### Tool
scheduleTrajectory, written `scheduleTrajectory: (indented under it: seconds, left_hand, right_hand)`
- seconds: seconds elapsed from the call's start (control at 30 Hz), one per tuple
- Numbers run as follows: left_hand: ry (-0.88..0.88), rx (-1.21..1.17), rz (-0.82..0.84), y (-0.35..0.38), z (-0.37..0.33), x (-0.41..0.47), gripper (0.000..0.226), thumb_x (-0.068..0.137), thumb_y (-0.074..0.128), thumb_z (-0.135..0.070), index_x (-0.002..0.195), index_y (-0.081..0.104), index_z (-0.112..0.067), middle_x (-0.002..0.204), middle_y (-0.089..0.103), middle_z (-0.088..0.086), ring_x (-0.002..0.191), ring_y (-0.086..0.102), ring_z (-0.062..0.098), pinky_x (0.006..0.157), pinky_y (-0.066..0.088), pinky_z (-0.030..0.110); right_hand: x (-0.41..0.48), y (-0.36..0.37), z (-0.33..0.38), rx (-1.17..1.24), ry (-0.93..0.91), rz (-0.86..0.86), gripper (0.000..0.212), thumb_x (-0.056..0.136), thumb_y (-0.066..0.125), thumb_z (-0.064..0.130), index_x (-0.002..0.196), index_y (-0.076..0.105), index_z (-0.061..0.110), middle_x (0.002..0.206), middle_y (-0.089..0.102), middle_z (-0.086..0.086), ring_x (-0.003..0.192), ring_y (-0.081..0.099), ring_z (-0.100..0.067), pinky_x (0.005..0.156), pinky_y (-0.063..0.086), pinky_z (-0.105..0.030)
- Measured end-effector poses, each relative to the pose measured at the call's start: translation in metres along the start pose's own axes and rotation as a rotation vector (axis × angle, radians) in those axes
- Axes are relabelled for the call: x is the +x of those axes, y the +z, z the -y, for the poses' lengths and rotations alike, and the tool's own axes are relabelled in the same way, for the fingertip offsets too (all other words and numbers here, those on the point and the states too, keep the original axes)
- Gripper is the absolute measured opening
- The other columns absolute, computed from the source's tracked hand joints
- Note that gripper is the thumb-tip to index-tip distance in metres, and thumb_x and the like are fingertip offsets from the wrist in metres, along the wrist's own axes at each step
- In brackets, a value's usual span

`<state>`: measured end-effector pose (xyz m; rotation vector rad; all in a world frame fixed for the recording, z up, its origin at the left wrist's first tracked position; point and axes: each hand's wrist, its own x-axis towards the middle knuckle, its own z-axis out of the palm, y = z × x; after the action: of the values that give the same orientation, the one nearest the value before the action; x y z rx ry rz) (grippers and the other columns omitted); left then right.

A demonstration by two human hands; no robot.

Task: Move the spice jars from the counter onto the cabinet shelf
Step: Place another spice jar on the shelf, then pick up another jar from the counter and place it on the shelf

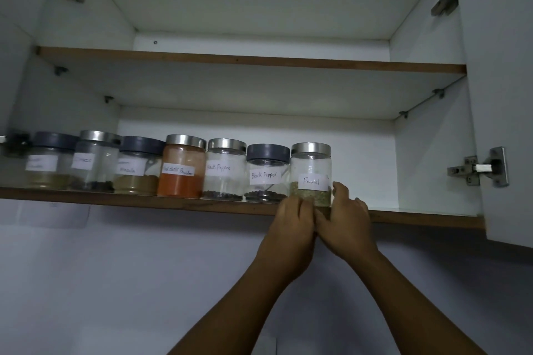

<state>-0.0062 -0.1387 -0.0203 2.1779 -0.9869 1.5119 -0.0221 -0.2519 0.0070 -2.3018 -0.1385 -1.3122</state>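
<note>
A row of several labelled glass spice jars stands along the front of the lower cabinet shelf [144, 201]. At its right end is the Fennel jar [311, 173], silver-lidded, with green flakes at the bottom. My left hand [294, 222] cups the jar's lower left side and my right hand [346, 219] grips its lower right side, thumb up against the glass. To its left stand two Black Pepper jars [266, 173] [226, 170] and an orange chilli powder jar [182, 166]. The jar's base is hidden by my fingers.
The shelf to the right of the Fennel jar [418, 212] holds nothing. An upper shelf [253, 60] is bare. The open cabinet door [507, 124] with hinges hangs at the right. More jars [95, 161] continue to the left edge. Plain wall lies below.
</note>
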Motion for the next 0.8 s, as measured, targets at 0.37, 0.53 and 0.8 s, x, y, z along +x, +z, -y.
scheduleTrajectory:
  seconds: [0.37, 0.53, 0.8]
  left_hand:
    - [-0.283, -0.076, 0.133, -0.083, 0.035, -0.163, 0.064, 0.093, 0.049, -0.023, 0.147, 0.014, -0.018, 0.156, 0.016, 0.0, 0.143, 0.014, 0.012, 0.11, 0.011, 0.015]
    - [-0.519, -0.018, 0.185, -0.145, 0.064, -0.275, 0.065, 0.091, 0.047, -0.026, 0.146, 0.014, -0.019, 0.155, 0.017, -0.001, 0.142, 0.014, 0.008, 0.107, 0.005, 0.007]
    - [-0.941, 0.095, 0.242, -0.254, 0.091, -0.455, 0.067, 0.084, 0.057, -0.025, 0.143, 0.026, -0.012, 0.146, 0.029, 0.006, 0.131, 0.035, 0.015, 0.103, 0.029, 0.016]
  right_hand:
    - [-0.14, 0.075, 0.088, 0.293, -0.124, 0.183, 0.054, 0.09, 0.055, 0.029, 0.139, 0.033, 0.023, 0.155, 0.021, 0.003, 0.145, 0.004, -0.012, 0.114, 0.016, -0.031]
    - [-0.219, 0.136, 0.156, 0.335, -0.202, 0.421, 0.057, 0.09, 0.053, 0.036, 0.141, 0.028, 0.029, 0.156, 0.014, 0.008, 0.144, -0.004, -0.008, 0.112, 0.015, -0.026]
    - [-0.379, 0.214, 0.267, 0.489, -0.244, 0.845, 0.077, 0.086, 0.057, 0.04, 0.146, 0.013, 0.023, 0.155, 0.016, -0.003, 0.145, 0.001, -0.02, 0.104, 0.02, -0.027]
